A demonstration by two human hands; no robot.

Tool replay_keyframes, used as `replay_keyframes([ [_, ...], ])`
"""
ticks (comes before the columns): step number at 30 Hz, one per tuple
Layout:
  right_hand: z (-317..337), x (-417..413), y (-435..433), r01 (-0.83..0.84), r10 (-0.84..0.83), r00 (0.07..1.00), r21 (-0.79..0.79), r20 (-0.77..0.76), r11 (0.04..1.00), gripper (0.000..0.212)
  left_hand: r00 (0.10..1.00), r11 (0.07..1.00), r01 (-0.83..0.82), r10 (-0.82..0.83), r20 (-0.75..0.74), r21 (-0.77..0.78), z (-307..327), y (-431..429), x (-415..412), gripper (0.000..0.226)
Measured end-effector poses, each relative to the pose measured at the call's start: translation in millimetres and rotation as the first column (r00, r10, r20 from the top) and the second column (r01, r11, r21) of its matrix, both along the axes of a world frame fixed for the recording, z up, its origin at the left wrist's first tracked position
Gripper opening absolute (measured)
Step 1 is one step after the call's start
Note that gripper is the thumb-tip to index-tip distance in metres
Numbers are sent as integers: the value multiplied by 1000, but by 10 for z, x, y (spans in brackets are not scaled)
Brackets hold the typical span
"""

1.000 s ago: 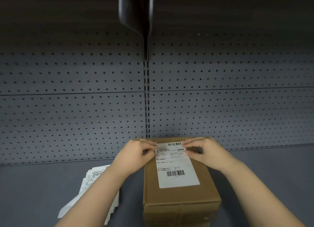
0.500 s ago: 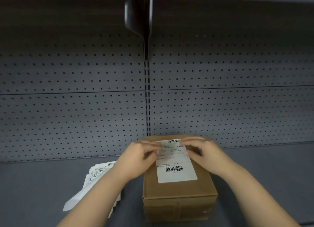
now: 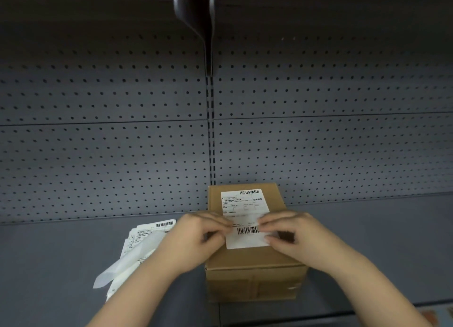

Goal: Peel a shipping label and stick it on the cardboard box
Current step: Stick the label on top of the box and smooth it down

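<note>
Both hands, left hand (image 3: 196, 238) and right hand (image 3: 294, 236), press flat on the white paper label (image 3: 245, 218) atop the brown cardboard box (image 3: 252, 277), holding nothing; next rub toward 6 o'clock

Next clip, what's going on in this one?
A person is sticking a shipping label onto the top of a cardboard box that sits on a grey shelf in front of a pegboard wall. The label lies on the box top, and the left hand and right hand press with their fingertips on its near half, around the lower barcode. To the left of the box lies a loose pile of label sheets and backing paper.
</note>
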State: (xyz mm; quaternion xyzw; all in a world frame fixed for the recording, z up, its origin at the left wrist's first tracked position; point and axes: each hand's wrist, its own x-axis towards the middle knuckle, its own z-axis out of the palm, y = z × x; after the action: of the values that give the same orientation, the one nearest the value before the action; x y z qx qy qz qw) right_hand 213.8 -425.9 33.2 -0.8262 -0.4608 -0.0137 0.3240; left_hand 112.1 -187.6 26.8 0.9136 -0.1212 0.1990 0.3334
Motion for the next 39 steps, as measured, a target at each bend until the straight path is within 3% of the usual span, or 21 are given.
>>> replay_keyframes([
  [10,-86,42,-201,64,-59,997,123,-47,990,22,994,983,-77,88,58,-166,-204,105,-97,29],
  [17,25,-37,-134,71,-73,997,52,26,996,26,996,998,-59,59,60,-5,-7,-55,-142,34],
  [22,-23,-276,-2,-65,65,994,-9,85,998,25,994,984,55,-69,79,168,-2,-393,-161,31],
  [29,-122,-319,-27,-98,96,993,23,72,995,29,995,985,45,-59,77,166,-93,-424,-183,31],
  [39,-168,-168,-445,-30,33,999,135,-19,990,27,984,994,-70,82,158,-79,-186,-91,-335,24],
])
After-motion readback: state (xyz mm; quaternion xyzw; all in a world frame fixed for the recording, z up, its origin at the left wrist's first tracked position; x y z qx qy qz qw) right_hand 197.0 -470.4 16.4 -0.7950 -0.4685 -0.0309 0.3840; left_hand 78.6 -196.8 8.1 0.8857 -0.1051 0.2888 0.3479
